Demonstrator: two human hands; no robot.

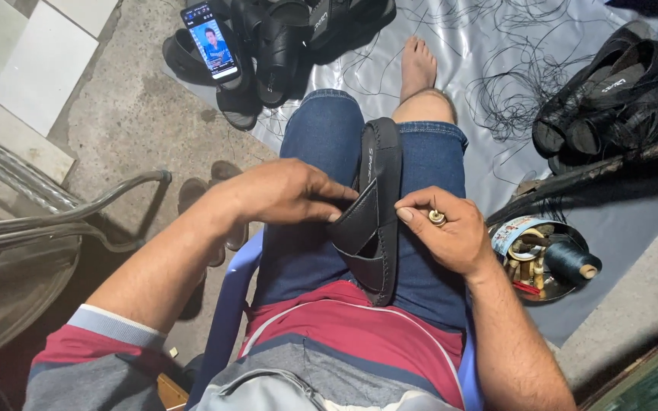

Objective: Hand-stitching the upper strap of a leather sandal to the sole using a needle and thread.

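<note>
One black sandal [377, 205] lies lengthwise along the lap, toe away.

Lit phone screen [210, 40] propped on black sandals [268, 46], top left.

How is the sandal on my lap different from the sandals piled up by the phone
The sandal on the lap lies alone, lengthwise across the jeans, with the left hand and right hand pinching its strap. The sandals by the phone lie heaped on the floor, untouched, partly propping the phone. Both are black strap sandals.
</note>
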